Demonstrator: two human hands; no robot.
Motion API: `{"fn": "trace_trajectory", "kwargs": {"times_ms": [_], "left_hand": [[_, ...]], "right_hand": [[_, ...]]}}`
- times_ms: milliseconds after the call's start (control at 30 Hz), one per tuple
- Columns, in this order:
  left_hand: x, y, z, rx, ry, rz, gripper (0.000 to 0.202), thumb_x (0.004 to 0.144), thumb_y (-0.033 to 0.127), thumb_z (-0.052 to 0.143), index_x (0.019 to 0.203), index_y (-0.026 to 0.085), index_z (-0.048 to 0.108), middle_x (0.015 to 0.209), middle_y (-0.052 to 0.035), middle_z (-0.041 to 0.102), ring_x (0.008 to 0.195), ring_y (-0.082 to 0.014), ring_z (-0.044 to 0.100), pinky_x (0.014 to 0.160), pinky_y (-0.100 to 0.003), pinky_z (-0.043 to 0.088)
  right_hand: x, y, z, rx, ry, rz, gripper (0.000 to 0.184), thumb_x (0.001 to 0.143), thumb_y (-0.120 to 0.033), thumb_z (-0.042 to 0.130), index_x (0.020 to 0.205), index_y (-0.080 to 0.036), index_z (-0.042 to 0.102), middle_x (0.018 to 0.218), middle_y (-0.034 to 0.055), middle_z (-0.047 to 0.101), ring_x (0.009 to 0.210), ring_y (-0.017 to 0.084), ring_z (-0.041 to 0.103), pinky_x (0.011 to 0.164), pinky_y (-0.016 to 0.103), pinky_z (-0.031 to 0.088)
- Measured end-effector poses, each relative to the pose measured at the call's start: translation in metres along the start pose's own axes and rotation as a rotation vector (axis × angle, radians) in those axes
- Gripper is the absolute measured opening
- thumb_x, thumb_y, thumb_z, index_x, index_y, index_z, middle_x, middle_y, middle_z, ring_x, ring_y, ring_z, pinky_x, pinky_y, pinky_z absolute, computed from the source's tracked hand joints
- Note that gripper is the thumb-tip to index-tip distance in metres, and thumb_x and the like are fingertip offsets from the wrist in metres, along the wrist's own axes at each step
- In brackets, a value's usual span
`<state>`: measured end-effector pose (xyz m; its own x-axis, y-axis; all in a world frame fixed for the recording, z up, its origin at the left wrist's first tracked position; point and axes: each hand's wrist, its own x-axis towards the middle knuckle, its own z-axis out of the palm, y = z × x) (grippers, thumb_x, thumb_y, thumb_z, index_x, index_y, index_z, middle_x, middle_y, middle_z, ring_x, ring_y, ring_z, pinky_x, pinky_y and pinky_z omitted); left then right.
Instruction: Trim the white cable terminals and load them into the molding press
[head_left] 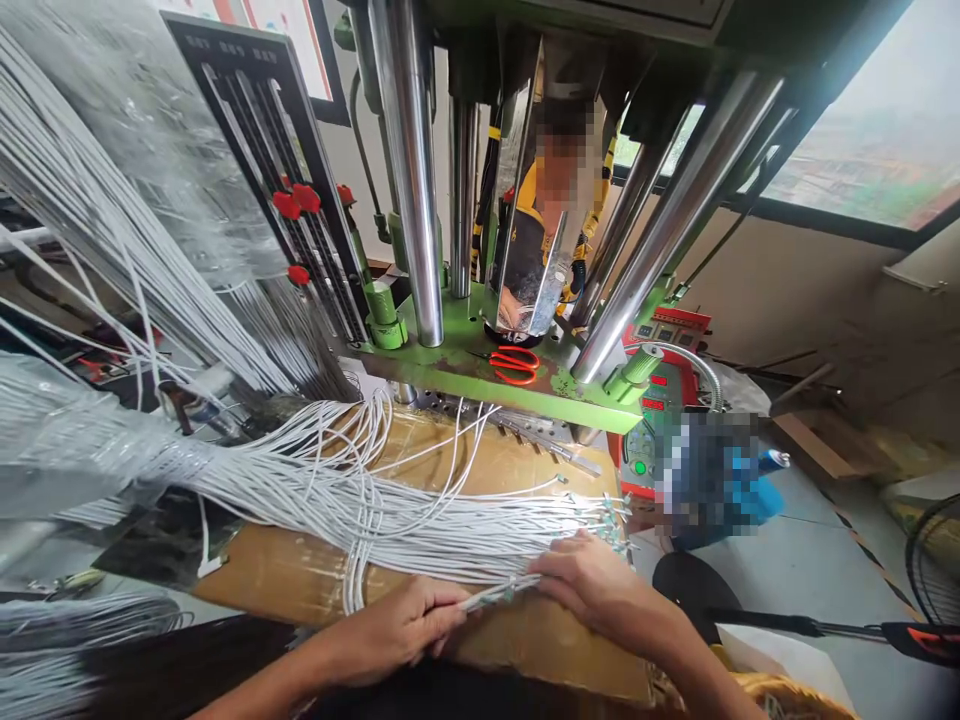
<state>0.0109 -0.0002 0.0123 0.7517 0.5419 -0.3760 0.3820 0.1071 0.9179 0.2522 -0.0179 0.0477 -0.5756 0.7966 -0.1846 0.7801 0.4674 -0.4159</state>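
Observation:
A thick bundle of white cables [420, 530] lies across the cardboard-covered work surface, with small greenish tips at its right end. My left hand [416, 620] is closed on a few white cables [491, 594] along the bundle's near edge. Their tips point right, toward my right hand [589, 580]. That hand rests at the end of the bundle, its fingers curled over the near cables; what lies beneath its palm is hidden. Red-handled scissors [514, 363] lie on the green machine base [480, 385] behind the bundle.
Metal columns [412, 180] of the press rise behind the bundle. A red control box [660, 400] stands at right. More cables [135, 240] hang at left near plastic wrap [82, 440]. A fan [937, 560] is at far right. A shiny panel mirrors a person.

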Motion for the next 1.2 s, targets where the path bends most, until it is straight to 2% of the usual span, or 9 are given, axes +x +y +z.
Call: {"fn": "trace_trajectory", "kwargs": {"times_ms": [133, 233, 367, 467, 567, 667, 867, 1067, 1200], "left_hand": [[0.005, -0.004, -0.002, -0.162, -0.075, 0.004, 0.044, 0.088, 0.057, 0.050, 0.078, 0.015, 0.058, 0.065, 0.0015, 0.052, 0.050, -0.0093, 0.041, 0.048, -0.020, 0.029], [0.009, -0.005, 0.000, -0.273, -0.069, 0.020, 0.044, 0.086, 0.058, 0.054, 0.081, 0.014, 0.059, 0.067, 0.0007, 0.054, 0.050, -0.0088, 0.041, 0.047, -0.020, 0.030], [0.019, -0.006, 0.002, -0.378, -0.067, 0.002, 0.045, 0.082, 0.059, 0.059, 0.077, 0.014, 0.059, 0.063, 0.0005, 0.054, 0.047, -0.0092, 0.044, 0.046, -0.021, 0.033], [0.032, -0.003, 0.002, -0.481, 0.033, 0.131, 0.049, 0.076, 0.061, 0.065, 0.080, 0.013, 0.062, 0.059, 0.0018, 0.051, 0.048, -0.0088, 0.042, 0.048, -0.021, 0.033], [0.042, 0.001, -0.001, -0.564, 0.159, 0.132, 0.043, 0.074, 0.054, 0.071, 0.072, 0.011, 0.063, 0.054, 0.0018, 0.050, 0.046, -0.0074, 0.040, 0.046, -0.020, 0.029], [0.045, 0.001, -0.007, -0.603, 0.254, 0.007, 0.036, 0.071, 0.045, 0.075, 0.072, 0.010, 0.064, 0.063, -0.0030, 0.061, 0.041, -0.0055, 0.041, 0.039, -0.019, 0.022], [0.043, 0.001, -0.013, -0.740, 0.268, 0.047, 0.037, 0.073, 0.041, 0.076, 0.091, 0.010, 0.068, 0.081, -0.0086, 0.067, 0.045, -0.0033, 0.044, 0.042, -0.018, 0.017], [0.043, -0.006, -0.012, -0.799, 0.247, 0.112, 0.034, 0.080, 0.042, 0.071, 0.095, 0.011, 0.068, 0.077, -0.0089, 0.068, 0.040, -0.0011, 0.036, 0.042, -0.020, 0.018], [0.045, -0.004, -0.013, -0.888, 0.290, 0.087, 0.035, 0.067, 0.038, 0.082, 0.086, 0.012, 0.069, 0.076, -0.0102, 0.070, 0.048, -0.0062, 0.047, 0.046, -0.019, 0.025]], "right_hand": [[0.000, -0.004, 0.002, 0.047, -0.096, 0.002, 0.024, 0.096, -0.027, 0.043, 0.090, -0.020, 0.065, 0.084, 0.0031, 0.068, 0.074, 0.017, 0.063, 0.065, 0.026, 0.043], [-0.001, -0.001, -0.003, 0.280, 0.006, 0.107, 0.027, 0.092, -0.037, 0.053, 0.114, -0.024, 0.060, 0.104, 0.0037, 0.069, 0.094, 0.020, 0.063, 0.083, 0.030, 0.047], [0.005, -0.004, -0.002, 0.551, 0.176, 0.234, 0.053, 0.096, -0.050, 0.037, 0.144, -0.027, 0.033, 0.150, 0.0062, 0.038, 0.137, 0.021, 0.035, 0.114, 0.044, 0.026], [0.024, -0.017, 0.009, 0.600, 0.121, 0.068, 0.057, 0.098, -0.047, 0.034, 0.149, -0.025, 0.022, 0.156, 0.0057, 0.026, 0.143, 0.019, 0.021, 0.118, 0.043, 0.022], [0.044, 0.000, 0.013, 0.473, 0.242, 0.032, 0.045, 0.100, -0.039, 0.033, 0.141, -0.025, 0.041, 0.144, 0.0060, 0.046, 0.133, 0.018, 0.041, 0.111, 0.037, 0.036], [0.055, 0.057, 0.005, 0.026, 0.439, 0.348, 0.041, 0.098, -0.023, 0.030, 0.132, -0.017, 0.051, 0.129, 0.0132, 0.057, 0.119, 0.023, 0.052, 0.103, 0.041, 0.041], [0.058, 0.140, -0.006, -0.143, 0.319, 0.448, 0.046, 0.082, -0.006, 0.041, 0.126, -0.007, 0.055, 0.117, 0.0187, 0.060, 0.107, 0.028, 0.053, 0.096, 0.045, 0.042], [0.056, 0.112, -0.018, -0.061, 0.215, 0.470, 0.034, 0.082, -0.006, 0.039, 0.111, -0.006, 0.057, 0.100, 0.0203, 0.062, 0.092, 0.027, 0.058, 0.079, 0.039, 0.044], [0.044, 0.072, -0.019, 0.111, 0.148, 0.445, 0.026, 0.081, -0.008, 0.038, 0.100, -0.015, 0.055, 0.074, 0.0039, 0.061, 0.067, 0.015, 0.056, 0.061, 0.026, 0.040]]}}
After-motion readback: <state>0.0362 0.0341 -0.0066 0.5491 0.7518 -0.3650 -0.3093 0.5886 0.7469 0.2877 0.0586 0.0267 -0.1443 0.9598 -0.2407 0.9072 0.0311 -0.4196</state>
